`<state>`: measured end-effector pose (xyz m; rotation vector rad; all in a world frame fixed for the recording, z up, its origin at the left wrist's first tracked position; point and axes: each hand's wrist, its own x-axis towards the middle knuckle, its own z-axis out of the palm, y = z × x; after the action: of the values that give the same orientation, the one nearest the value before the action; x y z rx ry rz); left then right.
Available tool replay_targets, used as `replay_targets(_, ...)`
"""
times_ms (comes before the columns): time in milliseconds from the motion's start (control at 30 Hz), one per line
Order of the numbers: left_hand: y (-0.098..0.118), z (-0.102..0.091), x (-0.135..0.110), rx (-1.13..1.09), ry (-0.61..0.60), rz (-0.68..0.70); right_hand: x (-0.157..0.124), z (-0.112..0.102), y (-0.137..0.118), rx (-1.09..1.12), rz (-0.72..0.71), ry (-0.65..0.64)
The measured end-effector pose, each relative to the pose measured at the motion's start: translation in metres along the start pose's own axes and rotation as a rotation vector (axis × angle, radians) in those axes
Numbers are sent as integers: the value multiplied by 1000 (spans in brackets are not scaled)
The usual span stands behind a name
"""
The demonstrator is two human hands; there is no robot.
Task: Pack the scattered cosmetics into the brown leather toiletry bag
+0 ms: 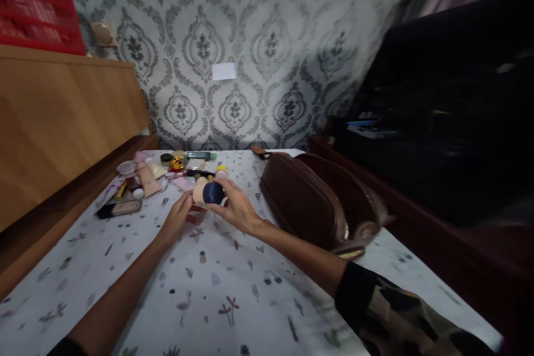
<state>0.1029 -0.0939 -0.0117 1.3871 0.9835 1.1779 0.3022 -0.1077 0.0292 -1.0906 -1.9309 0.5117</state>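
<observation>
While the left hand and right hand pinch the dark-capped jar between their fingers left of frame centre, handling looks only partway, with loose cosmetics lying untouched at middle left and an open bag right of centre.

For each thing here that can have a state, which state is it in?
Beige round jar with dark blue lid: lid on, held by left hand and right hand
Brown leather-look bag: open, unzipped
White yellow-lidded jar: lid on
Clear green-capped bottle: closed, lying sideways
Beige black-capped bottle: closed, lying flat
</observation>
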Motion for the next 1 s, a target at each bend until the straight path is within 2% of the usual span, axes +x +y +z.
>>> replay_targets(200,3,0,-1,31,-15,-56,-13,-50,-21,92,16,77)
replay_targets(367,7,2,-3,71,22,-82,-23,-112,-25,166,5,272)
replay_targets(533,6,3,-3,104,43,-92,-30,-176,-7,-58,17,572)
replay_targets(633,4,0,-2,128,37,-103,-38,-203,7,-281,68,654)
replay_targets(733,3,4,-5,239,49,-87,-48,-218,18,-470,144,623)
replay_targets(833,11,24,-10,458,22,-3,-54,-227,23,-585,224,479)
replay_targets(900,25,51,-12,613,-77,138,-53,-232,23,-644,273,358)
replay_targets(1000,58,109,-6,815,-288,509,-45,-238,20,-739,330,186)
